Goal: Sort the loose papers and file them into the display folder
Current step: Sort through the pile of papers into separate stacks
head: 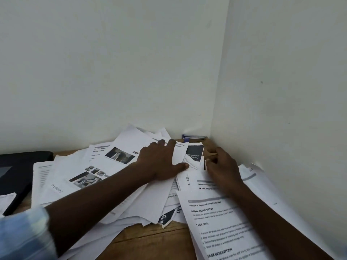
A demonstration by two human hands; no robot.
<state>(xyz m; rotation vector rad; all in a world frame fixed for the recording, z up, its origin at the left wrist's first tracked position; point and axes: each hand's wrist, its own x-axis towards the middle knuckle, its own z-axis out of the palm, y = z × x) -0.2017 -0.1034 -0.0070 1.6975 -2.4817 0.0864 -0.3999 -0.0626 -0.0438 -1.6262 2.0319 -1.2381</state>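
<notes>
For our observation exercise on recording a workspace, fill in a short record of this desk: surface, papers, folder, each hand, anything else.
Surface: wooden desk in a corner of white walls
Papers: loose papers in an overlapping, unsorted pile
Folder: black folder lying at the left edge
Left hand: left hand pressing flat on the pile, fingers straight
Right hand: right hand with fingers curled beside a small dark-headed sheet; grip unclear
Other: blue object against the far wall
</notes>
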